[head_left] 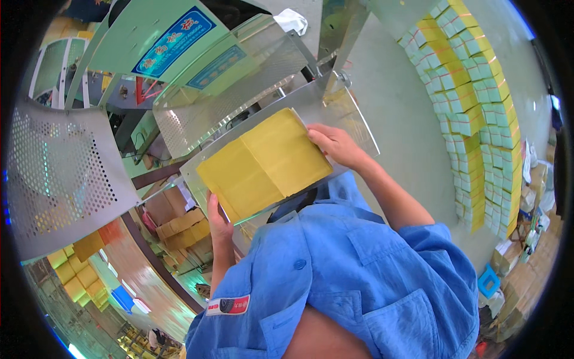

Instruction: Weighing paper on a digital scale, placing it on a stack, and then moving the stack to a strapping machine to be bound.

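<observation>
A flat, rectangular yellow paper stack lies tilted in front of me, with a seam or fold line across its middle; how thick it is, I cannot tell. My right hand grips its right end, thumb on top and the other fingers partly hidden. At the lower left corner, my left hand is closed on the edge, its fingers mostly out of sight beneath. Under and behind the paper is a metal machine table with a clear plastic plate at its right.
A clear guard and a pale green machine housing rise beyond the paper. At left stands a perforated metal panel. Long rows of banded bundles line the floor at right. Cardboard boxes sit lower left; a blue stool is far right.
</observation>
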The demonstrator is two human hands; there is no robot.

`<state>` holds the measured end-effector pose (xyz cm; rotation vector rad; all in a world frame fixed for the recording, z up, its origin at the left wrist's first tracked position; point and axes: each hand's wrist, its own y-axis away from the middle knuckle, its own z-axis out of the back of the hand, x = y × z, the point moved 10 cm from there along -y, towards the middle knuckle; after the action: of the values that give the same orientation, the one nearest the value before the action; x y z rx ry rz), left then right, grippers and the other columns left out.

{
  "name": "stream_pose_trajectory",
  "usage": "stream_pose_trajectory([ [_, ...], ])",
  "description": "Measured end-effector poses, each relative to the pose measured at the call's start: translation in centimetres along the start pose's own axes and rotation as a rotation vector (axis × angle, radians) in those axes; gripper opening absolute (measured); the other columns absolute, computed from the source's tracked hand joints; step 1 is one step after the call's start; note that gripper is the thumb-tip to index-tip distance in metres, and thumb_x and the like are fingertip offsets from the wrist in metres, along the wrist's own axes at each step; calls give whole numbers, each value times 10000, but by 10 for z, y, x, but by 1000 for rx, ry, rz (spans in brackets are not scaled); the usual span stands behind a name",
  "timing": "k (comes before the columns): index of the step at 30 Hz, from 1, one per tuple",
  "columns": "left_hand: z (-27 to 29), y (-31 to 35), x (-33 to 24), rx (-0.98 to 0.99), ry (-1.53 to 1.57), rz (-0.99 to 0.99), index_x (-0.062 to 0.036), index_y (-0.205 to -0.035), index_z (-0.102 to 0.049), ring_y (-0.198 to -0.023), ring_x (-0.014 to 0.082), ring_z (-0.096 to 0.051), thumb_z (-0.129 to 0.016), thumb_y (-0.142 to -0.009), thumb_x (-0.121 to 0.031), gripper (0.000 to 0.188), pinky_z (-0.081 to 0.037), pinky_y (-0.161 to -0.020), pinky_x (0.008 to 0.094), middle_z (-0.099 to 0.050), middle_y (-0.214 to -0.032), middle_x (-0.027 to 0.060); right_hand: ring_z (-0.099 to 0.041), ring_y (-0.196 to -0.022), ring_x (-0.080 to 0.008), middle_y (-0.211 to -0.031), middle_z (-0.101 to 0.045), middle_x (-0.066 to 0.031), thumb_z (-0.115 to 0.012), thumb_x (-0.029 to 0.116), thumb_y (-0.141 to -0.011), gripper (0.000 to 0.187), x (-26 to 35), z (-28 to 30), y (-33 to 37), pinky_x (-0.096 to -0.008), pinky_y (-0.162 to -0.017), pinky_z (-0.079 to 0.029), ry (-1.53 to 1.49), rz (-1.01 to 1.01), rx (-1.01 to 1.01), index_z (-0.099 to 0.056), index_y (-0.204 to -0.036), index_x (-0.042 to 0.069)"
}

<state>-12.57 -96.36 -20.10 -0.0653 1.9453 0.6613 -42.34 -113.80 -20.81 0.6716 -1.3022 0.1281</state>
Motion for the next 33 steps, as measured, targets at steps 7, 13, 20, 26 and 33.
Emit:
stream_pose_trajectory([
  [7, -1, -2, 1, -4, 52, 13, -41, -1331, -441, -1209, 213, -501, -443, -967, -271, 430, -411, -1005, 362, -519, -1291, 86, -582, -859, -139, -1029, -653, -51, -499, 453, -956, 495, 0, 2, 0, -275, -689, -481, -34, -147, 23, -608, -1254, 73],
  [13, 2, -5, 1, 5, 37, -13, -38, -1354, -425, -1196, 207, -506, -475, -952, -270, 467, -401, -1012, 356, -522, -1293, 85, -597, -926, -166, -1055, -661, -71, -520, 431, -948, 476, 8, -3, -1, -290, -760, -480, 6, -128, -4, -619, -1227, 59],
  [20, 2, -1, -3, 35, 17, -16, -27, -1372, -407, -1241, 209, -478, -480, -957, -283, 493, -377, -1034, 348, -512, -1320, 93, -613, -1022, -191, -1139, -663, -92, -530, 384, -949, 449, 7, -10, -6, -313, -876, -474, -4, 17, -36, -610, -1234, 45],
  [26, 15, -6, 10, 50, 53, 25, -37, -1410, -388, -1270, 213, -451, -464, -984, -350, 534, -351, -1054, 362, -490, -1370, 89, -527, -1030, -111, -1176, -609, -14, -402, 463, -990, 501, -6, -4, 8, -286, -796, -430, -79, -236, 19, -574, -1310, 117],
  [33, 37, -28, 25, -74, -118, 89, -14, -1282, -508, -1045, 174, -584, -434, -1002, -377, 464, -469, -885, 304, -598, -1186, 102, -570, -929, -107, -1024, -656, -14, -522, 225, -947, 318, -30, -7, -8, -266, -817, -448, -66, -174, 24, -635, -1170, 29],
])
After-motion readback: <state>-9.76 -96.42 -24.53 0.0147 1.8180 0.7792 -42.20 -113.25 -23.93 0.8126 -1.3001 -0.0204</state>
